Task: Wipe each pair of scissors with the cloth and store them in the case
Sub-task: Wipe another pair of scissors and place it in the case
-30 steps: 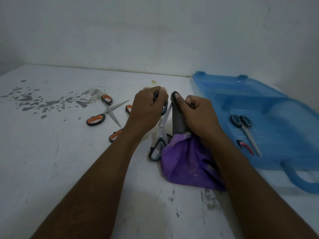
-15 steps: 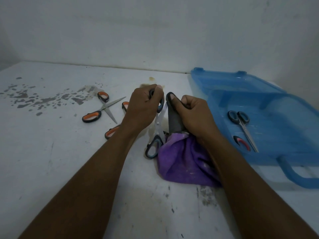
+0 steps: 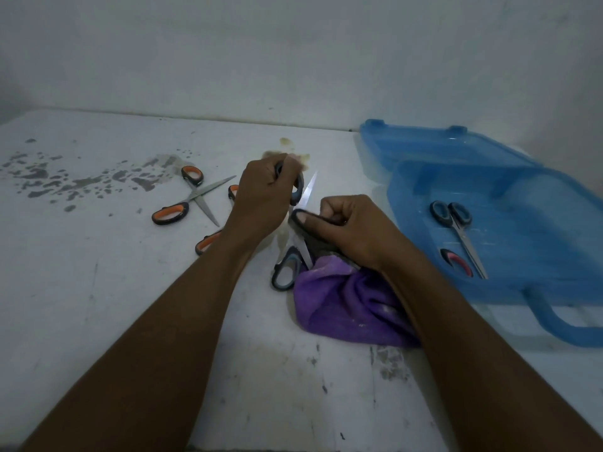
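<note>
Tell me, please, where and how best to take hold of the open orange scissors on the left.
Probably by the near orange handle, coming from the left: the scissors lie flat and open, both blades pointing right toward the left hand.

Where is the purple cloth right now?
In the head view, the purple cloth lies bunched on the table just right of centre, its top pinched by the right hand, between the blue-handled scissors and the blue case.

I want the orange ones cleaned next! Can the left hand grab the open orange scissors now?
Probably not yet: the left hand grips the grey scissors. The open orange scissors lie uncovered just left of it, so after letting go, likely yes.
</note>
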